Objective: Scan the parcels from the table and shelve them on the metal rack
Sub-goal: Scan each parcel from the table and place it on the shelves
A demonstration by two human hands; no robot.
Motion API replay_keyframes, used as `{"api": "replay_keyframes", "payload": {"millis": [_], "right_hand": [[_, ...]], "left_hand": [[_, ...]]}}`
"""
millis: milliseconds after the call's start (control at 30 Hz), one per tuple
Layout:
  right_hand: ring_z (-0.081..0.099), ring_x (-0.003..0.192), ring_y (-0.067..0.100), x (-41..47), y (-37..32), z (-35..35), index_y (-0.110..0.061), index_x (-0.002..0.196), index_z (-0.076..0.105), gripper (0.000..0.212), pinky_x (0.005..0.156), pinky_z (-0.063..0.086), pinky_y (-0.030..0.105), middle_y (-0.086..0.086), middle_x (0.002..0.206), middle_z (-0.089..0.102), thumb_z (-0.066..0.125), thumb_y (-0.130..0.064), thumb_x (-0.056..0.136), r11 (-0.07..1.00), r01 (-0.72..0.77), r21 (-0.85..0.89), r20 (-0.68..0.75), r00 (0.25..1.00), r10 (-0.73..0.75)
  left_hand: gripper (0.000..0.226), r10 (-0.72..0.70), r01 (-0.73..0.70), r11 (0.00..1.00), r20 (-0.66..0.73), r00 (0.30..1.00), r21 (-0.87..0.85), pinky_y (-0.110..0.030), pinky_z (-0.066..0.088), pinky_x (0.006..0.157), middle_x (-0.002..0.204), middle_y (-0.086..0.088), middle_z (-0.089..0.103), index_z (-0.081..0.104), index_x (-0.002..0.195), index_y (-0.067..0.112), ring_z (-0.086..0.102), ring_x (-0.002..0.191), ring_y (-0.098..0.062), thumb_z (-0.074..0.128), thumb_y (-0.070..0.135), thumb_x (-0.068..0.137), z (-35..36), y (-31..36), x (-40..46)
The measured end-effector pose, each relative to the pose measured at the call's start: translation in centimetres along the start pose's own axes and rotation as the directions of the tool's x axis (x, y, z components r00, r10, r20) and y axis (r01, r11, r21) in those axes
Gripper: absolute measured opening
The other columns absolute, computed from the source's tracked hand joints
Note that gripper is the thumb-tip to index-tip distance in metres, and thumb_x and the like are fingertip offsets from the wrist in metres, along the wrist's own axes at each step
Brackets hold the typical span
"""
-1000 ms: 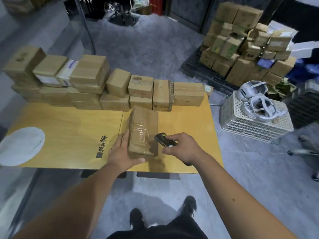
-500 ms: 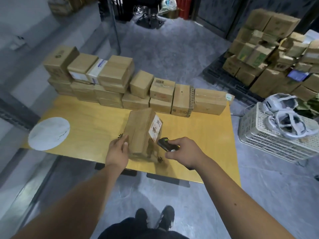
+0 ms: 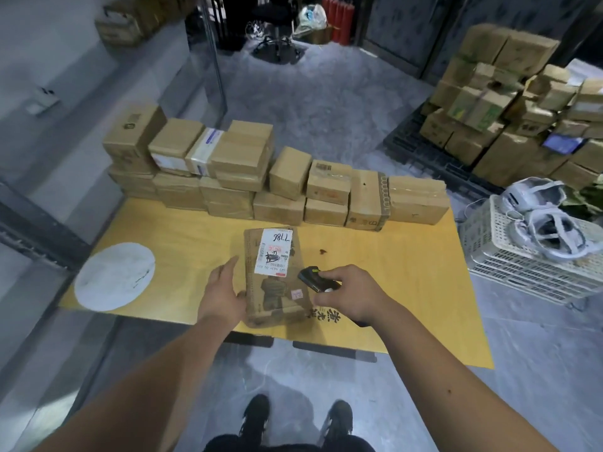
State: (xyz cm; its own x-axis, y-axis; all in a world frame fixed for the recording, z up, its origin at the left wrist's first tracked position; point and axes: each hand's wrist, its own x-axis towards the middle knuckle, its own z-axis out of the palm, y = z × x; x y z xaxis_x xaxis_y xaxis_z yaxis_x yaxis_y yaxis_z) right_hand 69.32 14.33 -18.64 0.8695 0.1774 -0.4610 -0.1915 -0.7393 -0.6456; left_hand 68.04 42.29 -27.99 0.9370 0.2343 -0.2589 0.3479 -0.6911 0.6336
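Two hands at scanning step: left hand (image 3: 225, 296) steadying parcel (image 3: 273, 275) label-up, right hand (image 3: 350, 293) gripping scanner (image 3: 313, 278); next, aim at label (image 3: 274, 252).

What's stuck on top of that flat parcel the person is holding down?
On the parcel lies a white shipping label with handwritten digits and a small pink sticker. Its underside, flat against the table, is hidden.
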Motion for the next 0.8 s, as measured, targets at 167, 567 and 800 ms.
{"api": "replay_keyframes", "payload": {"millis": [167,567,800], "right_hand": [[0.066,0.09,0.018,0.3,-2.2,1.1,-0.029,0.131,0.076,0.056,0.069,0.05,0.03,0.0,0.113,0.073,0.087,-0.051,0.08,0.999,-0.041,0.005,-0.075,0.996,0.041],[0.065,0.095,0.018,-1.4,-3.4,3.8,-0.027,0.136,0.072,0.058,0.069,0.048,0.029,-0.001,0.119,0.07,0.084,-0.043,0.082,0.984,-0.164,0.075,-0.169,0.97,0.175],[0.066,0.086,0.013,-2.3,-2.7,5.0,-0.028,0.121,0.078,0.046,0.066,0.049,0.028,-0.002,0.106,0.074,0.086,-0.045,0.079,0.971,-0.212,0.107,-0.235,0.944,0.232]], "left_hand": [[0.113,0.173,-0.2,0.947,0.123,0.977,0.252,-0.043,0.037,0.119,0.172,0.006,0.005,0.017,0.162,0.045,0.022,0.155,-0.026,0.089,0.034,0.075,-2.1,-0.6,2.4],[0.1,0.27,-0.34,0.909,0.281,0.921,0.24,-0.044,0.029,0.124,0.168,0.0,0.01,0.046,0.137,0.035,0.021,0.153,-0.03,0.095,0.059,0.054,-0.5,3.5,4.9],[0.034,0.341,-0.382,0.91,0.231,0.911,0.161,-0.034,0.051,0.096,0.152,0.001,0.023,0.054,0.11,0.036,0.047,0.125,-0.025,0.073,0.052,0.087,1.1,3.6,2.9]]}}
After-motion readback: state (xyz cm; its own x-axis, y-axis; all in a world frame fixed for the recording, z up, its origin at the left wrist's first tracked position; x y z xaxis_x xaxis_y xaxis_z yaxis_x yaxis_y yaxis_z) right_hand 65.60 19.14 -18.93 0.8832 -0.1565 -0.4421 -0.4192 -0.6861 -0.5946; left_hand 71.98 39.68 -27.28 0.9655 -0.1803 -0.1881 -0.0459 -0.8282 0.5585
